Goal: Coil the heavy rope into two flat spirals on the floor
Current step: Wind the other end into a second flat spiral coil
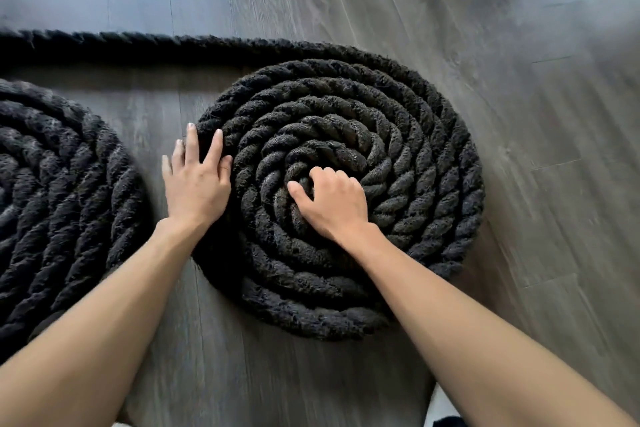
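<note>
A thick black twisted rope lies on the floor in two flat spirals. The right spiral fills the middle of the view, with several turns. The left spiral is cut off by the left edge. A straight run of rope leads from the right spiral's top off to the left. My left hand lies with straight fingers against the right spiral's outer left edge. My right hand rests near the spiral's centre, fingers curled and digging into the innermost turns.
The grey wood-plank floor spreads around both spirals, with bare boards to the right and beyond the rope. A narrow strip of floor separates the two spirals. Something pale and dark shows at the bottom edge.
</note>
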